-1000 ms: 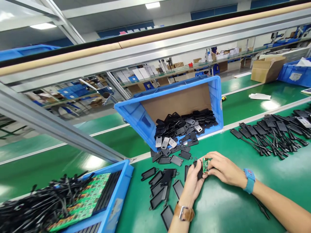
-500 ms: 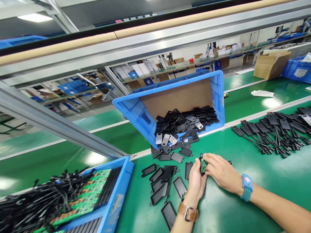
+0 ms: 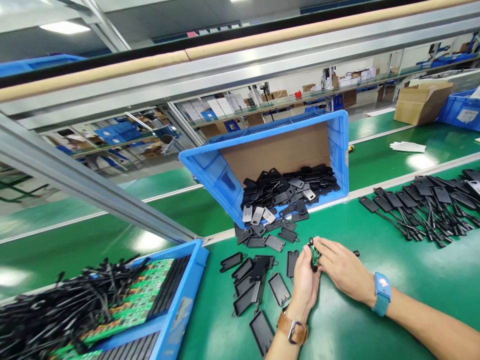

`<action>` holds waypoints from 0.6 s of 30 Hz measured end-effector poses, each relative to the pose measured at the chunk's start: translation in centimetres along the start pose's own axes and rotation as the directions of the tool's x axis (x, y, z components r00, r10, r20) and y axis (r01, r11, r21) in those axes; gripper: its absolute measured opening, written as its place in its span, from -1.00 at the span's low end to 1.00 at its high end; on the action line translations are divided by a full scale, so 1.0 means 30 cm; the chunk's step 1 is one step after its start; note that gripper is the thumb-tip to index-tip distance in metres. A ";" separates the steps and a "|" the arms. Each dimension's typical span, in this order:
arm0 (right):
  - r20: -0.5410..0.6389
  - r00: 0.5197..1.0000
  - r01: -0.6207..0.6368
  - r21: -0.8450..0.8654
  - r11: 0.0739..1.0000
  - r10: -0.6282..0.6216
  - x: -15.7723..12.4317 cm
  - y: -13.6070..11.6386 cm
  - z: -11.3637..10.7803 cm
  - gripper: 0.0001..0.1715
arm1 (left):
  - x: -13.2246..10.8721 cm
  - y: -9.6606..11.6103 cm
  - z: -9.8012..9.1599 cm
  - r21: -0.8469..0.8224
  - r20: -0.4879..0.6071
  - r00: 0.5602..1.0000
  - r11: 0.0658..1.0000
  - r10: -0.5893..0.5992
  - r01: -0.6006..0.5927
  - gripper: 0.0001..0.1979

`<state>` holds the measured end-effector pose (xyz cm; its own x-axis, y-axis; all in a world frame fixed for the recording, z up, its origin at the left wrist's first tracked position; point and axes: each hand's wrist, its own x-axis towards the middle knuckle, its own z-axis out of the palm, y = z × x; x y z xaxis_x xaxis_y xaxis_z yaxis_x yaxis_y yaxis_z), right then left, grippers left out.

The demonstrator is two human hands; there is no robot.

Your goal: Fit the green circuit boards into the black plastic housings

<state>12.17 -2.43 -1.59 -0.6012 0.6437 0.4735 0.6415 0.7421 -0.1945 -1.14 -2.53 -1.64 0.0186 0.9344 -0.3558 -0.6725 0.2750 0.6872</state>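
My left hand (image 3: 305,282) and my right hand (image 3: 339,267) meet over the green bench top, both closed on one small green circuit board in a black plastic shell (image 3: 314,254). The board stands nearly on edge between the fingertips. Loose black shells (image 3: 255,280) lie flat just left of my left hand. A brown-strapped watch sits on my left wrist and a blue band on my right.
A tipped blue crate (image 3: 217,175) lined with cardboard spills black shells toward my hands. At lower left a blue bin (image 3: 183,300) holds green boards and black cables. Finished black cabled parts (image 3: 420,205) lie in rows at right. A cardboard box (image 3: 422,102) and white gloves (image 3: 407,146) sit farther back.
The green board has turned from face-up to nearly on edge between my fingers. My hands stay together in the same spot; the view has shifted slightly.
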 end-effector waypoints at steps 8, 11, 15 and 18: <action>0.003 1.000 -0.029 0.091 0.995 0.029 -0.001 0.000 -0.012 -0.61 | -0.003 0.004 0.008 0.103 0.121 0.990 0.992 0.066 -0.079 -0.65; -0.007 0.999 -0.036 0.119 0.992 0.037 0.001 -0.003 -0.017 -0.62 | 0.006 0.000 0.005 0.165 0.120 0.983 0.973 0.141 -0.159 -0.68; -0.051 0.997 -0.048 0.103 0.993 0.054 0.008 -0.014 -0.029 -0.78 | 0.013 -0.004 0.000 0.251 0.070 0.970 0.937 0.234 -0.244 -0.67; -0.062 0.993 -0.091 0.099 0.991 0.097 0.012 -0.027 -0.034 -0.86 | 0.009 0.004 0.004 0.266 0.041 0.965 0.928 0.258 -0.260 -0.62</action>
<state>11.92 -3.00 -0.39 -0.5053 0.6998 0.5049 0.6429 0.6956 -0.3208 -1.13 -2.21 -1.60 -0.1256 0.9822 -0.1398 -0.4322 0.0727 0.8988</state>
